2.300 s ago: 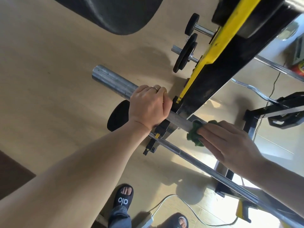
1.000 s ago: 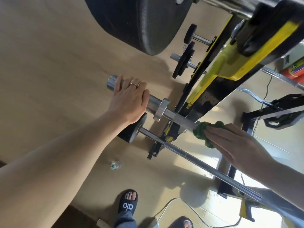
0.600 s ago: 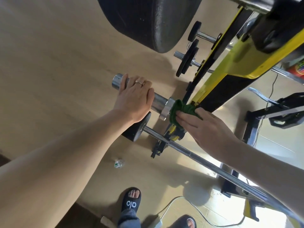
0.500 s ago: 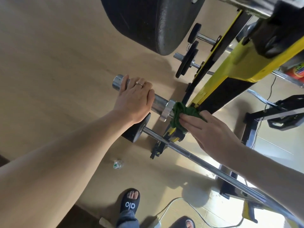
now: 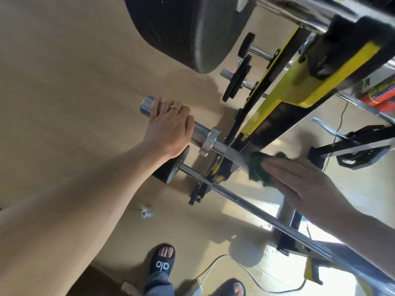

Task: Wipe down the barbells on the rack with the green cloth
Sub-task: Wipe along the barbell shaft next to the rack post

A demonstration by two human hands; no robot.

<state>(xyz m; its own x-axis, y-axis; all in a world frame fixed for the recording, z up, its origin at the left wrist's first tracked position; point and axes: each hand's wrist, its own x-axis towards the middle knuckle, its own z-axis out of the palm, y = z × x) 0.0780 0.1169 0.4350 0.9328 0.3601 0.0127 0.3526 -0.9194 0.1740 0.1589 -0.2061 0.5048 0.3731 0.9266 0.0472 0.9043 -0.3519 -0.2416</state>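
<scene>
The left hand is curled over the thick chrome sleeve of the barbell, fingers wrapped around the far side so you only see the knuckles and a ring; it grips near the bar's end, just outboard of the collar. The right hand lies flat, fingers together, pressing the green cloth against the bar's shaft right where it passes the yellow-and-black rack upright. Most of the cloth is buried under the fingers and it's kinda smeary, so I can't make out how it's folded or if it wraps the bar. The shaft past the hand is hidden by the forearm. A second, thinner bar runs below with a small dark plate half tucked behind the left wrist. A big black plate overhead gets cut off by the top edge. On the floor: a tiny crumpled thing I can't identify, a white cable, and two sandalled feet, one cropped.
</scene>
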